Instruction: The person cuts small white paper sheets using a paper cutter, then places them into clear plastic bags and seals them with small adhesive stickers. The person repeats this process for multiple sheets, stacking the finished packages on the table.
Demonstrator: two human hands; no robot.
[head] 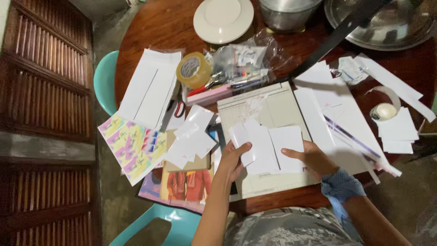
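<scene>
The left hand (234, 159) pinches a small white card (242, 143) at the near edge of the round worktop (154, 27), over a paper trimmer board (282, 102). The right hand (314, 158) lies open, fingers on another white card (287, 141) beside it. A tape roll (193, 69) sits farther back.

Several white paper cards (266, 148) lay flat, overlapping, on the near middle of the beige paper trimmer's board (277, 107); the rightmost card (287, 146) sat squarer, slightly apart.
</scene>
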